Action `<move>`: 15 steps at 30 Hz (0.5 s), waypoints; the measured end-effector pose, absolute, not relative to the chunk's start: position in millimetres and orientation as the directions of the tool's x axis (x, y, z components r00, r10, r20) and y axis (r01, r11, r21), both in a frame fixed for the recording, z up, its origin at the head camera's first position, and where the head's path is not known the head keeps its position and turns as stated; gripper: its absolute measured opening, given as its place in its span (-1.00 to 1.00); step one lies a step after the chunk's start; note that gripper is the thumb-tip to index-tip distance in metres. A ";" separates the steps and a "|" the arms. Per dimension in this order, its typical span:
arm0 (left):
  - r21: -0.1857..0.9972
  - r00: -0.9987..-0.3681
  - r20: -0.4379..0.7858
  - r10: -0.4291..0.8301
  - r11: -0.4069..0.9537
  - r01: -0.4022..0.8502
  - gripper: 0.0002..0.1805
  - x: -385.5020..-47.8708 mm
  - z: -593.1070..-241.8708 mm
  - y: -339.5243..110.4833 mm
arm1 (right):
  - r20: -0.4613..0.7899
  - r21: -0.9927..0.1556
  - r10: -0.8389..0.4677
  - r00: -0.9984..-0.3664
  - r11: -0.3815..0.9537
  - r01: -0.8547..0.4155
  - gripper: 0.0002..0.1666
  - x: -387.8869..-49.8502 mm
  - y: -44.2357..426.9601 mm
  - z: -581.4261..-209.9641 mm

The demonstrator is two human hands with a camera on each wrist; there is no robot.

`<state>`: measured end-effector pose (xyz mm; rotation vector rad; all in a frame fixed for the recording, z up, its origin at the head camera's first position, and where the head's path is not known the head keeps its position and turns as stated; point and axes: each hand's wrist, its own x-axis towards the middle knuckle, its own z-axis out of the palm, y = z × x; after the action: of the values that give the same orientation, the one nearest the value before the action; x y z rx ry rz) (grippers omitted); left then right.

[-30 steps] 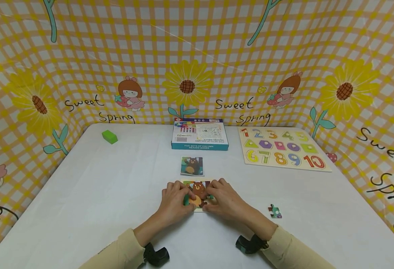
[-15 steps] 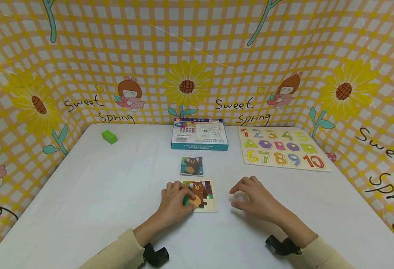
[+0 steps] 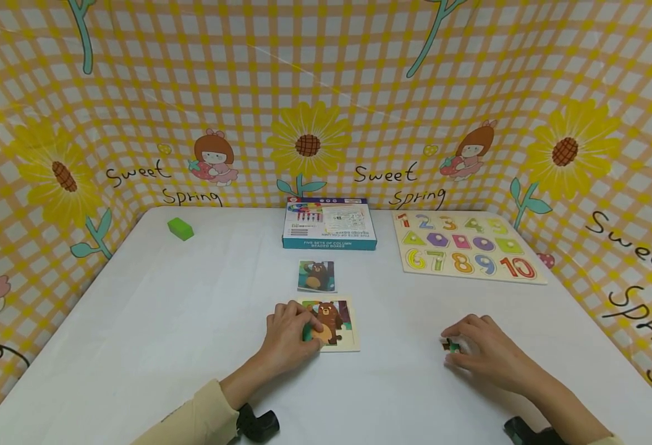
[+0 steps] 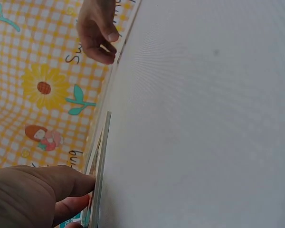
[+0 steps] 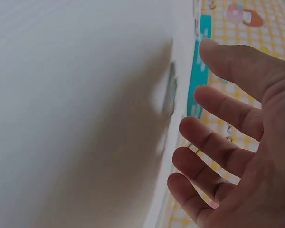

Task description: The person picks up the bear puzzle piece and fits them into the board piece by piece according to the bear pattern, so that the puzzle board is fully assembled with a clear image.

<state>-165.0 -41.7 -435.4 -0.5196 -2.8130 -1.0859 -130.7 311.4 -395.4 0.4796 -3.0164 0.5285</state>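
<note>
My left hand (image 3: 289, 335) rests on the left part of a bear jigsaw puzzle (image 3: 331, 321) in a pale frame, its fingers curled and holding it. The thumb and fingers touch the puzzle board (image 4: 100, 166) in the left wrist view, hiding part of its face. The bear picture shows bare frame at its lower right. Farther right, my right hand (image 3: 489, 352) is over a loose green and brown puzzle piece (image 3: 451, 347), thumb and fingers on either side of it. In the right wrist view that hand (image 5: 237, 133) has its fingers spread and slightly bent.
Just behind the puzzle lies a bear picture card (image 3: 317, 275). A bead box (image 3: 329, 244) stands farther back, with a number and shape board (image 3: 465, 241) to its right. At the far left is a green block (image 3: 180, 228). A checked cloth (image 3: 309, 74) surrounds the white table.
My right hand has left the puzzle and moved right to the loose piece, its fingers now around it. My left hand has stayed on the puzzle.
</note>
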 end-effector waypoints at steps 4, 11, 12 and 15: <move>0.637 -0.940 0.191 0.281 0.693 0.337 -0.89 -165.2 -435.7 -41.5 | 0.093 -0.312 -0.273 -0.958 0.905 -0.288 -0.60 -127.1 322.6 -401.1; 0.637 -0.941 0.191 0.280 0.694 0.335 -0.89 -166.0 -437.2 -41.4 | 0.068 -0.295 -0.240 -0.968 0.922 -0.249 -0.60 -127.3 330.7 -406.4; 0.638 -0.941 0.191 0.280 0.693 0.336 -0.89 -166.0 -437.5 -41.3 | 0.065 -0.295 -0.237 -0.969 0.923 -0.246 -0.60 -127.4 331.3 -407.0; 0.640 -0.941 0.191 0.280 0.691 0.336 -0.89 -165.8 -437.8 -41.2 | 0.066 -0.297 -0.237 -0.969 0.923 -0.246 -0.62 -127.9 332.9 -408.2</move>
<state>-165.8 -41.2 -437.8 -0.5138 -2.8165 -1.0894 -127.9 332.9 -408.2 0.3835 -3.0518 0.4766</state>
